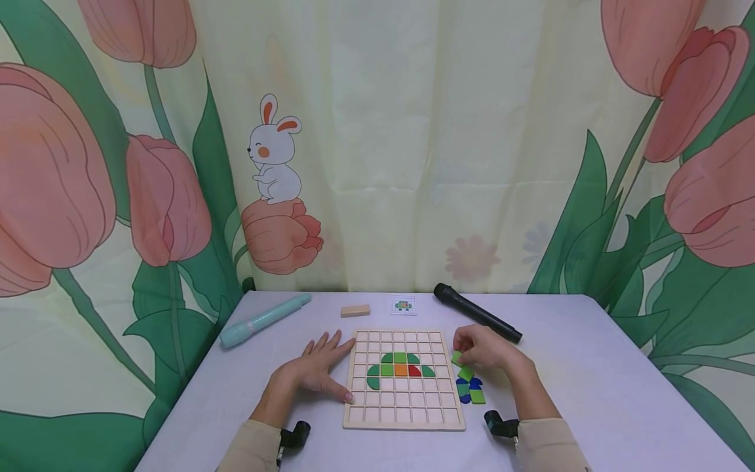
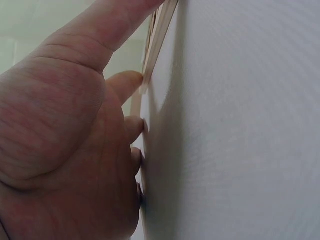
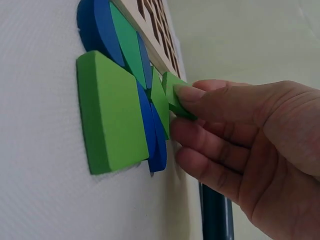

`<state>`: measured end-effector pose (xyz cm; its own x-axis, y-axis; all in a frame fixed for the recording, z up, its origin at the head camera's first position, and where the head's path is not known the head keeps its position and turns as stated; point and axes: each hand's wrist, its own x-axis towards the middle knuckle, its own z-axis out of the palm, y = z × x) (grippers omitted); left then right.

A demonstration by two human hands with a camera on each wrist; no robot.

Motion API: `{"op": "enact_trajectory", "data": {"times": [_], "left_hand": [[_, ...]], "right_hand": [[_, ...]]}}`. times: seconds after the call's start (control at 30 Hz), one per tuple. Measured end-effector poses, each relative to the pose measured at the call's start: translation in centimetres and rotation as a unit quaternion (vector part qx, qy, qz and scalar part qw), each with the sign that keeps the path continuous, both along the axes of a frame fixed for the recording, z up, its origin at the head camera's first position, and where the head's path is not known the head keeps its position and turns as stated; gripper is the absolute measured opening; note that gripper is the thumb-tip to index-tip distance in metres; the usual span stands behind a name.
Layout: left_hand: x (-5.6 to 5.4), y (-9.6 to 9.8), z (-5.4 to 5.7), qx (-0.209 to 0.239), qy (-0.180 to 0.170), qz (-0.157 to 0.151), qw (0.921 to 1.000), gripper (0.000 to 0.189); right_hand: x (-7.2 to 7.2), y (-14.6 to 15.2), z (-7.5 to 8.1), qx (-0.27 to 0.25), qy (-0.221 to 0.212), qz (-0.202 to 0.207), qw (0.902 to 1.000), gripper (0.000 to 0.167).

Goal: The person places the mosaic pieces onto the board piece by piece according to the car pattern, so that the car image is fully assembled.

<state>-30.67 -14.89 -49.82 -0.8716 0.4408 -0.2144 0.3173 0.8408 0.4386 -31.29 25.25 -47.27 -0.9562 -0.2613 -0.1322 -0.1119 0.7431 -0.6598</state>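
A wooden grid board (image 1: pixel 403 417) lies on the white table, with green, orange and red tiles set in its middle cells. My left hand (image 1: pixel 315 368) spreads its fingers along the board's left side, thumb and index finger at the frame. At the right edge, my right hand (image 1: pixel 485 347) pinches a light green square tile (image 3: pixel 171 90) between thumb and fingers. Just below it sit loose tiles: another light green square tile (image 3: pixel 120 117), a dark blue curved tile (image 3: pixel 95 25) and several more in blue and green, bunched close to the board.
Beyond the board are a small wooden block (image 1: pixel 355 311) and a card with a coloured tile pattern (image 1: pixel 404 305). A black microphone (image 1: pixel 478 313) lies at the back right, a pale teal tube-shaped object (image 1: pixel 265 320) at the back left. A tulip-print curtain (image 1: pixel 377 144) hangs behind the table.
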Motion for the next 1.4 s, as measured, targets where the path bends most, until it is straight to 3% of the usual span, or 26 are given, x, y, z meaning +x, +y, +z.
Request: {"op": "enact_trajectory", "data": {"times": [0.33, 0.6, 0.9, 1.2, 1.4], "left_hand": [[0.1, -0.1, -0.1, 0.0, -0.001, 0.002, 1.0, 0.125], [0.2, -0.1, 0.2, 0.0, -0.002, 0.002, 1.0, 0.125], [0.1, 0.0, 0.2, -0.002, -0.001, 0.002, 1.0, 0.125], [0.2, 0.0, 0.2, -0.002, 0.0, 0.0, 1.0, 0.125], [0.2, 0.0, 0.2, -0.001, -0.001, -0.001, 1.0, 0.124]], "right_hand": [[-0.4, 0.0, 0.3, -0.059, 0.032, 0.022, 0.9975, 0.013], [-0.3, -1.6, 1.0, -0.11, 0.044, 0.047, 0.9919, 0.025], [-0.3, -3.6, 0.8, -0.142, 0.05, 0.082, 0.9851, 0.024], [0.0, -5.2, 0.5, -0.133, 0.072, 0.095, 0.984, 0.024], [0.4, -6.2, 0.6, -0.116, 0.08, 0.125, 0.9821, 0.023]]}}
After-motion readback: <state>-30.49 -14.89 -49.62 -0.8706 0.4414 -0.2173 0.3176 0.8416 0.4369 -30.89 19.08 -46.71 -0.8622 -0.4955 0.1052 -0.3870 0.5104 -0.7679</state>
